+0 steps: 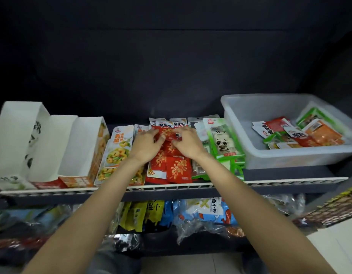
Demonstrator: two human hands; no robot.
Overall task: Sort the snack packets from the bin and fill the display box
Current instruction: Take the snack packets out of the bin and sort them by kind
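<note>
Shelf (270, 181), mid-span: left hand (146, 144) and right hand (188, 142), fingers curled, together pinching one red snack packet (167, 133) above the red packet row (171, 167). Translucent bin (250, 155) at right end, part-filled; empty display boxes (52, 147) at left end.

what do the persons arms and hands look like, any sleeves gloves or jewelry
Both forearms are bare as far as the frame shows, with no sleeve in view. The left hand and right hand wear no gloves, and no watch, bracelet or ring is visible. No markings can be made out on either arm.
</note>
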